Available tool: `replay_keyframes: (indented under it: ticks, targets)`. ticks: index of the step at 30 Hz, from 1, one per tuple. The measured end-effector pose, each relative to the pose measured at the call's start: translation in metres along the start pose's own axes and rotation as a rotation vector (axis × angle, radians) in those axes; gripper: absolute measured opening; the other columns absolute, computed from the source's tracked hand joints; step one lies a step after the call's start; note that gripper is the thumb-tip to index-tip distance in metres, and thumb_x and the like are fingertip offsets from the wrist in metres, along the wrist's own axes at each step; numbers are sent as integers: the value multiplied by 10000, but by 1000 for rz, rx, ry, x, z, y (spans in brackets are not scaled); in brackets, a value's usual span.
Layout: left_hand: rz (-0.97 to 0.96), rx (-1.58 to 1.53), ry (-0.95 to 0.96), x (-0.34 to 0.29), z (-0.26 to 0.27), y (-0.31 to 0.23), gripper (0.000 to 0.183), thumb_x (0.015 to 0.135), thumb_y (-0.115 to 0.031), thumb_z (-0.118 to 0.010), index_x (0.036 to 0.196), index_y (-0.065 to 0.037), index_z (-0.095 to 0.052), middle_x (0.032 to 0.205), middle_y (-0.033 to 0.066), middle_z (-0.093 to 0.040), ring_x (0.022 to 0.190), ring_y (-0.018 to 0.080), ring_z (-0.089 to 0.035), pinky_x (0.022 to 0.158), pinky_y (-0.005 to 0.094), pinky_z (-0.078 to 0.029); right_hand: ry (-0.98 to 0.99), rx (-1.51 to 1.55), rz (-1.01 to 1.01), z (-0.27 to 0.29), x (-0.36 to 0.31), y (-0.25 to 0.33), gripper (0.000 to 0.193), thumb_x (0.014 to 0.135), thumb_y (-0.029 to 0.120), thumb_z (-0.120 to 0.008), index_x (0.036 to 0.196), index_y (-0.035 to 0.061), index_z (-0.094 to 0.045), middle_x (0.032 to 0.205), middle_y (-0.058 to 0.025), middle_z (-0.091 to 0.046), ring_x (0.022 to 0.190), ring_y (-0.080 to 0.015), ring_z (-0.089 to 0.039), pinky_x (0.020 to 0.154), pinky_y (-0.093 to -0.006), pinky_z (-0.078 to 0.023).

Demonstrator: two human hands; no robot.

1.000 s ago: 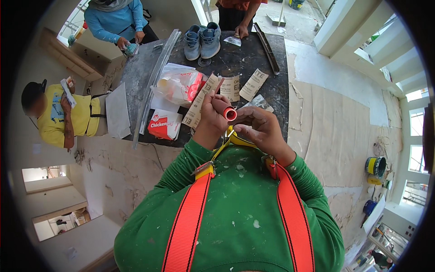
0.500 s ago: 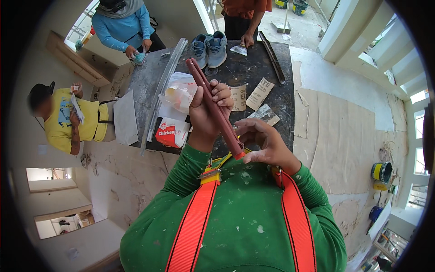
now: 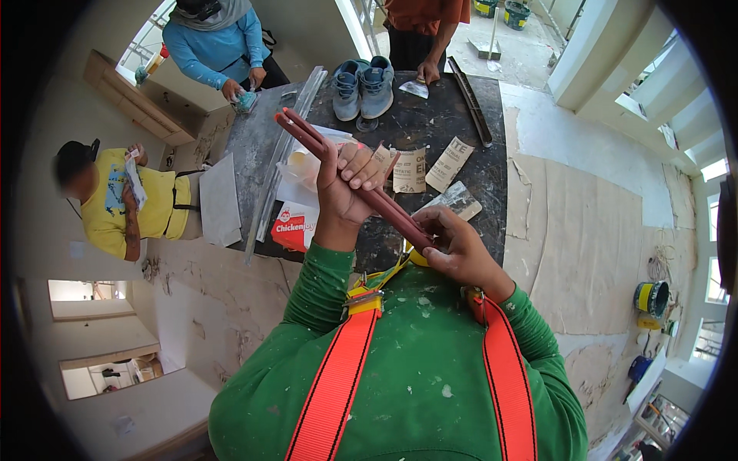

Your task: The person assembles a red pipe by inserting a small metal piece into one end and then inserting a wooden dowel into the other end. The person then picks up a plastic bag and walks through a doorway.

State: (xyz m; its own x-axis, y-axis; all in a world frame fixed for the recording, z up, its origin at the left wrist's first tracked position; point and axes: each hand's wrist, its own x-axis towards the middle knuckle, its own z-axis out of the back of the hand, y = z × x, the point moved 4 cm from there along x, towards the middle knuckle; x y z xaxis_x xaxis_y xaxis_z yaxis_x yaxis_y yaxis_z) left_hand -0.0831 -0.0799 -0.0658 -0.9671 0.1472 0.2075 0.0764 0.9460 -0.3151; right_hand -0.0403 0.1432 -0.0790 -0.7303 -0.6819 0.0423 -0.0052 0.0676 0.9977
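A long, slender maroon thing (image 3: pixel 396 218), like two tubes or folded strips side by side with orange at the far tip, lies slantwise across my body above the table. My left hand (image 3: pixel 347 184) is wrapped round its upper middle, and a thin maroon end pokes out beside those fingers. At its lower end my right hand (image 3: pixel 461 250) has thumb and fingers closed on it; the very tip is hidden. Beyond the hands, two brown sandpaper pieces (image 3: pixel 410 172) and a grey-white flat piece (image 3: pixel 455 202) rest on the dark table (image 3: pixel 430 123).
Grey-blue shoes (image 3: pixel 376 86), long metal strips (image 3: pixel 286 157), a dark metal channel (image 3: pixel 470 100) and a red-and-white food box (image 3: pixel 294 225) lie on the table. Across it, one person holds a putty knife (image 3: pixel 415 89); a person in blue (image 3: pixel 206 55) and one in yellow (image 3: pixel 150 192) stand left.
The maroon thing has tilted further left at its far end. My left hand has turned over it, and my right hand has closed on its lower end.
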Motion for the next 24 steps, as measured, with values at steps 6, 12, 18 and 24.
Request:
replay_keyframes:
  ticks: [6, 12, 18, 24]
  targets:
    - [-20, 116, -24, -7, 4, -2, 391, 1074, -367, -596, 757, -168, -484, 697, -58, -466, 662, 79, -512, 706, 279, -479, -53, -30, 7, 4, 0, -11, 485, 859, 1, -672, 1334, 1, -573, 1155, -90, -675, 1019, -149, -674, 912, -309, -553]
    - [-34, 361, -220, -17, 21, 23, 257, 1056, -329, -630, 1141, -88, -607, 968, 33, -620, 988, 215, -645, 945, 395, -531, -130, -136, -126, 16, 5, -23, 488, 919, 174, -793, 1358, 24, -640, 1036, -118, -728, 1008, -197, -694, 913, -347, -548]
    - [152, 467, -558, -55, 86, 38, 344, 1055, -227, -657, 1281, 19, -575, 1112, 172, -719, 1122, 318, -714, 1001, 456, -584, -175, -558, -130, 26, -4, -63, 381, 913, 210, -789, 1243, 41, -704, 1056, -173, -713, 967, -373, -682, 867, -429, -531]
    - [260, 487, -712, -122, 169, 68, 269, 1040, -237, -686, 1187, -27, -605, 1103, 154, -726, 1090, 296, -726, 951, 441, -611, 21, -629, -371, 8, -16, -131, 390, 854, 213, -836, 1185, 47, -715, 1066, -181, -713, 987, -370, -696, 858, -449, -541]
